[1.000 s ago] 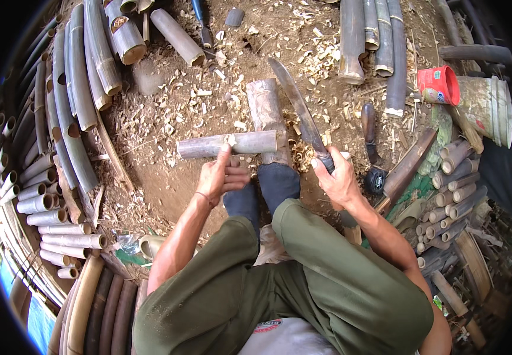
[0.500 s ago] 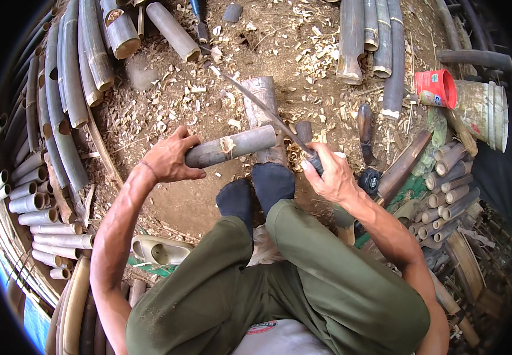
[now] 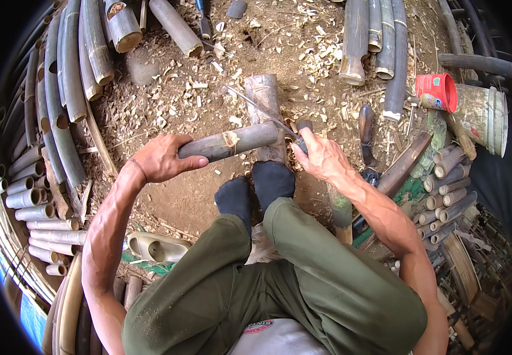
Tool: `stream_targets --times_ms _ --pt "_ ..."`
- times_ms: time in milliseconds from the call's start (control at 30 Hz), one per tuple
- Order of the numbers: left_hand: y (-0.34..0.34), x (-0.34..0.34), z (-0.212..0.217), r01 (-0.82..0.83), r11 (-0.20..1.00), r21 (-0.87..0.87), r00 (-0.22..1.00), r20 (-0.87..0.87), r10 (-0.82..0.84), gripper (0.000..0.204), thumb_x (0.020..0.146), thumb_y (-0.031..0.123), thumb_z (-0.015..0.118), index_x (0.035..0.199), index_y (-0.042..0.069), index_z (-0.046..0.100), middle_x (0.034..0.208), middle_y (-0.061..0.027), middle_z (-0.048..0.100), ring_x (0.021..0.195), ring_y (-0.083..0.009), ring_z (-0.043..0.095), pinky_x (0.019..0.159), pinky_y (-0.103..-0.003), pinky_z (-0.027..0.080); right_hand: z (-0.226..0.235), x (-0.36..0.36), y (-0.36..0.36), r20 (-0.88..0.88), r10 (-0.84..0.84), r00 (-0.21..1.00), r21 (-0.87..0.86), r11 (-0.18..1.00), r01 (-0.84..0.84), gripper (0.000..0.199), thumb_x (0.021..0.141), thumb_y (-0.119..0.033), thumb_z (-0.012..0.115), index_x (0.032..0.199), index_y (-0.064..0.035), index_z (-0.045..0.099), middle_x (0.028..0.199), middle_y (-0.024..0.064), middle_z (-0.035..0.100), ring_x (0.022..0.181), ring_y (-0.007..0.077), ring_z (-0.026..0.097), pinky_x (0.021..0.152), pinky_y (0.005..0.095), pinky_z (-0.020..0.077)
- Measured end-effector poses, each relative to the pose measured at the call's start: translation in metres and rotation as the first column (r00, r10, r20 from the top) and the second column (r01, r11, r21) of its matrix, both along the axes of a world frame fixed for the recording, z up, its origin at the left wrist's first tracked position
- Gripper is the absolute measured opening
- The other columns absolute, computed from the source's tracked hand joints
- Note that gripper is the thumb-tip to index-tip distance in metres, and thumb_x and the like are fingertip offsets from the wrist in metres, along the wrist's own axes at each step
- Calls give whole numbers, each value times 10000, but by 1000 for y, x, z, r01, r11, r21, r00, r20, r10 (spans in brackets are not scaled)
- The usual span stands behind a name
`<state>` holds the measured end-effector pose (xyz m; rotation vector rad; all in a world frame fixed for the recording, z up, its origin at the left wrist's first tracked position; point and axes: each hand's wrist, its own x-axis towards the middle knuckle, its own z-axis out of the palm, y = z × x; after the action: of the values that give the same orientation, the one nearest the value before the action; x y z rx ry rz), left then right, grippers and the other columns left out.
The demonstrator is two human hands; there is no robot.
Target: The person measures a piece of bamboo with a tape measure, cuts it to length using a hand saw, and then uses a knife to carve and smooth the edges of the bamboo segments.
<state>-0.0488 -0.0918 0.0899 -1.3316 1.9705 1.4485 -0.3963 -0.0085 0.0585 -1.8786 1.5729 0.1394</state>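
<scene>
My left hand [image 3: 161, 158] is closed round one end of a short bamboo tube [image 3: 244, 139], held level with a pale node scar on top. Its far right end rests on or just over a wooden block [image 3: 261, 94] lying on the ground beyond my feet. My right hand [image 3: 325, 155] grips the handle of a long, narrow-bladed knife [image 3: 258, 107]. The blade slants up and left across the block, close to the tube's right end. Whether it touches the tube I cannot tell.
Bamboo poles [image 3: 96, 47] line the left, with more poles [image 3: 356, 41] at upper right. A red container [image 3: 436, 92] and a grimy bucket [image 3: 487, 118] stand at right. A dark-handled tool [image 3: 366, 133] lies nearby. Shavings litter the dirt floor [image 3: 179, 106].
The knife has come down and turned flatter, its tip shifting toward me. My right hand has moved slightly left and away from me. The bamboo tube has shifted only a little.
</scene>
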Motion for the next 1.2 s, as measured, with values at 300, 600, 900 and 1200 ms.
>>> stream_targets --times_ms 300,600,900,1200 --pt "12 -10 16 33 969 -244 990 141 2 590 776 566 741 1043 42 700 836 -192 704 801 -361 698 740 -457 537 -6 -1 9 173 79 982 -319 948 -20 300 965 -264 592 1085 3 523 800 214 643 605 335 664 540 403 531" --pt "44 -6 10 -8 859 -511 996 74 54 570 701 403 839 1163 120 662 939 -99 668 857 -291 689 742 -406 552 20 15 5 420 92 903 -416 904 101 335 949 -267 618 1079 32 538 789 188 660 618 328 680 525 399 554" --pt "63 -8 6 1 741 -671 998 42 37 652 656 307 865 1234 127 624 945 -63 612 867 -269 641 757 -408 533 35 25 -1 497 43 867 -376 911 171 347 951 -270 623 1109 26 533 815 203 656 644 349 685 562 430 552" --pt "45 -12 28 -30 972 -234 997 60 45 659 807 430 745 1294 18 578 1094 -194 641 968 -347 642 876 -434 512 -1 -3 12 215 -141 966 77 989 127 312 963 -291 582 1051 -5 495 836 271 653 733 471 651 648 524 518"
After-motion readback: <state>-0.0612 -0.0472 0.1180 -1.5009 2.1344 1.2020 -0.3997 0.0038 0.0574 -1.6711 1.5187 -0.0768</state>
